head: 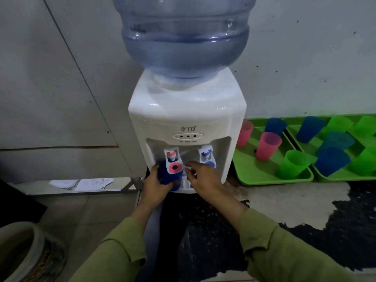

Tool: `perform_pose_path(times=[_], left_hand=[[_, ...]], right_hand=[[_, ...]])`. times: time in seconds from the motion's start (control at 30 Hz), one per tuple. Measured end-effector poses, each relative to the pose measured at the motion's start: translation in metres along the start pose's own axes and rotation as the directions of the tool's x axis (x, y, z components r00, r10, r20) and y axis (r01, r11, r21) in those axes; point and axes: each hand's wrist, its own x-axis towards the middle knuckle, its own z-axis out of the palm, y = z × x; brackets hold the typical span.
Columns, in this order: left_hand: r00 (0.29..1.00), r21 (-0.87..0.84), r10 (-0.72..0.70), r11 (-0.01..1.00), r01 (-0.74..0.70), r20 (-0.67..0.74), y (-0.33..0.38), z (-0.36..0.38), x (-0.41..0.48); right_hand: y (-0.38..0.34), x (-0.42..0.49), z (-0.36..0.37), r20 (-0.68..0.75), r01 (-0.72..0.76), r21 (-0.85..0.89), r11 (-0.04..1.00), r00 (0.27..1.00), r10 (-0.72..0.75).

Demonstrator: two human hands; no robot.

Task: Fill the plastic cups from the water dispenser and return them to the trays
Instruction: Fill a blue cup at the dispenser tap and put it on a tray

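1. The dark blue plastic cup (165, 177) sits under the red-levered tap (174, 166) of the white water dispenser (187, 110). The lever partly hides it, and its fill level cannot be seen.
2. The left hand (154, 185) grasps the cup from 9 o'clock. The right hand (201, 178), at 3 o'clock of the cup, has loosely bent fingers holding nothing; whether they touch the lever is unclear.
3. At 3 o'clock of the dispenser, a green plastic tray (250, 174) and a second green tray (345, 178), cut off by the frame edge, carry pink, blue and green plastic cups (268, 145).
4. A dark, patchy counter (213, 220) stands before a grey wall (305, 58).

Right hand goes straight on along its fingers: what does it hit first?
Probably the white push paddle with the red disc, just left of the right hand; the dark blue plastic cup sits behind it. Depth unclear.
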Motion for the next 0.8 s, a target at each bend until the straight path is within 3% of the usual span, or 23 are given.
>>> perform_pose_path(times=[0.3, 0.5, 0.8], left_hand=[[0.996, 0.042, 0.055, 0.997, -0.058, 0.075, -0.004, -0.005, 0.003], [0.995, 0.048, 0.054, 0.997, -0.059, 0.086, -0.004, -0.006, 0.002], [0.998, 0.029, 0.007, 1.0, -0.009, 0.058, -0.003, -0.003, 0.001]], right_hand=[[-0.018, 0.026, 0.006, 0.139, -0.22, -0.008, 0.975, 0.966, 0.219], [-0.019, 0.019, -0.002, 0.187, -0.229, 0.041, 0.972, 0.958, 0.218], [-0.031, 0.01, -0.027, 0.14, -0.272, 0.313, 0.91, 0.961, 0.239]])
